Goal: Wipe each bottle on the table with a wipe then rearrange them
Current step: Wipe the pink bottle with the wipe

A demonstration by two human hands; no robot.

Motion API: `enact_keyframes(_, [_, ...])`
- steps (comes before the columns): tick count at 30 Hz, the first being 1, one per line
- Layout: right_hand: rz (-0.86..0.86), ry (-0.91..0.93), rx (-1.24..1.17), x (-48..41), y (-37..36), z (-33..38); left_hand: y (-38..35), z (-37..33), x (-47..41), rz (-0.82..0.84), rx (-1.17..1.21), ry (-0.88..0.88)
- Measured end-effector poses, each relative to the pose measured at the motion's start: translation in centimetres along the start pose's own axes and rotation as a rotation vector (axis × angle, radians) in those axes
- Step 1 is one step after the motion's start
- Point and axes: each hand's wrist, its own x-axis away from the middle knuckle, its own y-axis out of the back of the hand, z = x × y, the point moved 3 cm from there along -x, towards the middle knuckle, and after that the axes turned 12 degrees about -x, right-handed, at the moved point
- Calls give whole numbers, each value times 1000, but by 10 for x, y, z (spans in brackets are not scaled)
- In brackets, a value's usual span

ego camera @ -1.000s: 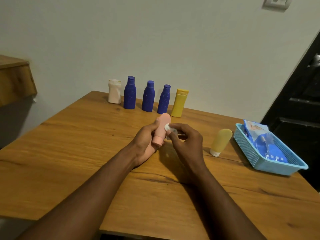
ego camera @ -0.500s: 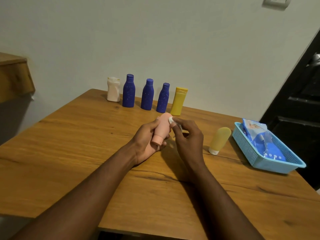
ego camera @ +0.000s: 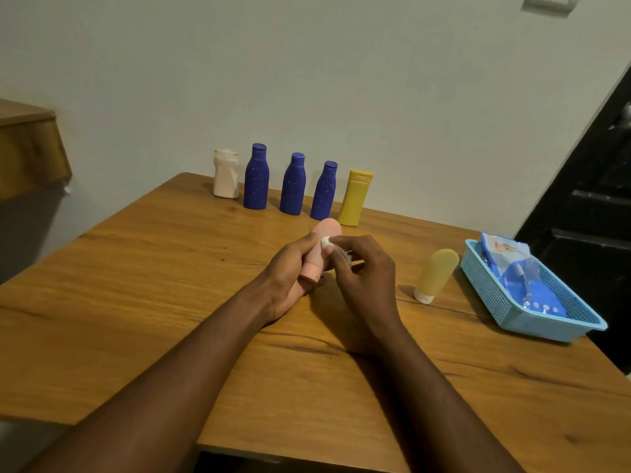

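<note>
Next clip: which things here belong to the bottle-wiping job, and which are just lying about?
In the job: pink bottle, held by left hand; wipe, pinched by right hand; white bottle; left blue bottle; middle blue bottle; right blue bottle; yellow bottle; pale yellow tube; wipes pack.

Lying about: blue basket under the pack; wooden shelf; wall switch.

Dim, even indoor light leaves a greenish-grey cast on the wall (ego camera: 341, 80); soft, diffuse shadows pool mid-table (ego camera: 136, 285). The door (ego camera: 597, 216) at right is nearly black. Straight edges bow from the wide lens; fine detail looks slightly soft
</note>
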Motion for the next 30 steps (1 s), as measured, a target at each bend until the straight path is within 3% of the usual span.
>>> enact_keyframes(5, [-60, -34, 0, 0, 4, -4, -4, 0, 2, 33, 22, -6])
enact_keyframes(12, [215, 55, -15, 6, -11, 7, -2, -3, 8, 45, 14, -11])
enact_keyframes(17, [43, 105, 32, 3, -5, 6, -4, -3, 7, 47, 24, -11])
enact_keyframes(22, [-91, -26, 2, -1, 4, -4, -5, 0, 3, 40, 38, 9])
enact_keyframes(30, [168, -33, -83, 8, -10, 9, 2, -2, 3, -23, 64, 10])
